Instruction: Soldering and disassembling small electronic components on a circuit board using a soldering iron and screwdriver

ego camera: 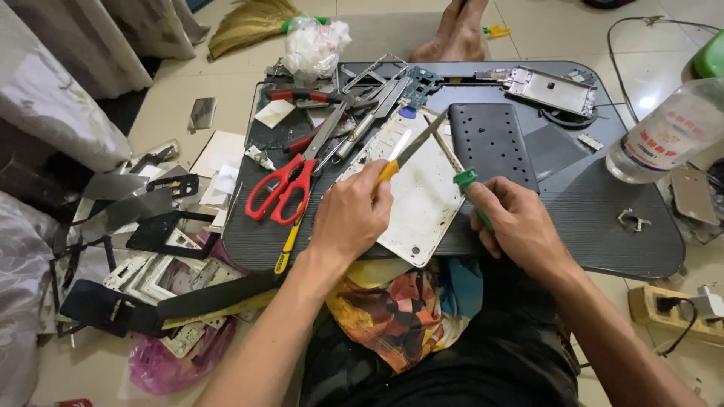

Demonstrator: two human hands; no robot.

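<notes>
On the dark worktop (603, 234), white phone panel (411, 192) lies flat, already stripped bare. My left hand (351, 215) grips a yellow-handled blade (411, 151) over it; my right hand (520, 222) is closed on a green-handled screwdriver (452, 154). Prying looks midway; red scissors (283, 188) nearby.
</notes>
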